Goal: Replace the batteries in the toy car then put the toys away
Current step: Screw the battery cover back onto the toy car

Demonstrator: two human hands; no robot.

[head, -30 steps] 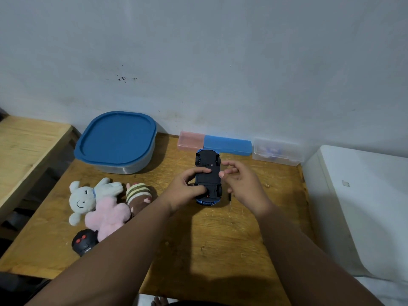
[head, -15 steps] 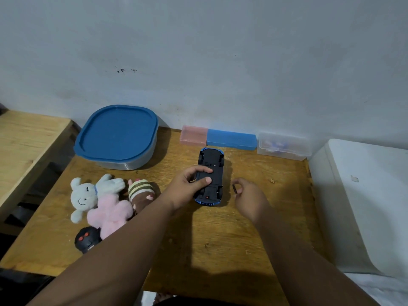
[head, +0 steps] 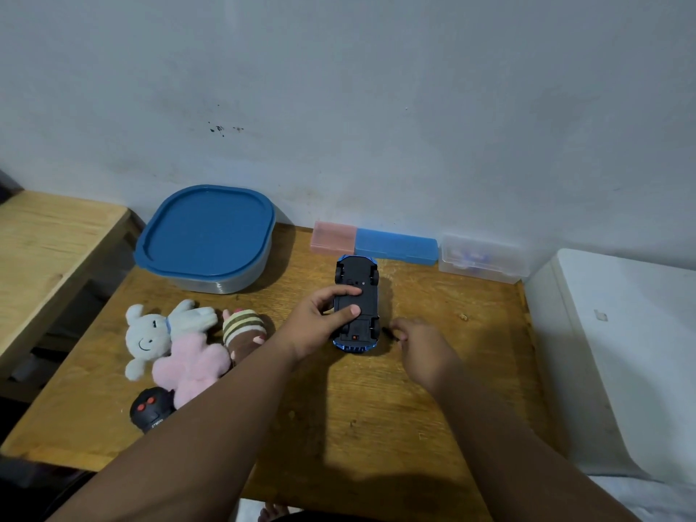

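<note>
Just the head view to go on. The toy car (head: 357,275) is lying belly-up on the bench (head: 376,408), dead centre of the frame, with one end pointing at the wall. The left hand (head: 316,327) is gripping it from the left, thumb and forefinger clamping across the black underside. The right hand (head: 425,346) is sitting just right of the car's near end, fingers curling together and pinching a small dark piece (head: 386,330). It's too tiny for me to tell if that's a screw or a little tool.

I'm guessing we're looking at the battery-cover stage. What I'd be doing: keeping that left hand pressing down so the car isn't rocking on its roof, but sliding the thumb off the middle panel, since it's probably blocking the cover. I'd also be keeping the dark piece close to the car, not drifting toward the bench edge.

The plush toys (head: 169,333) and remote (head: 150,410) are waiting at lower left. The blue-lidded tub (head: 205,235) at upper left is sitting with its lid on.
</note>
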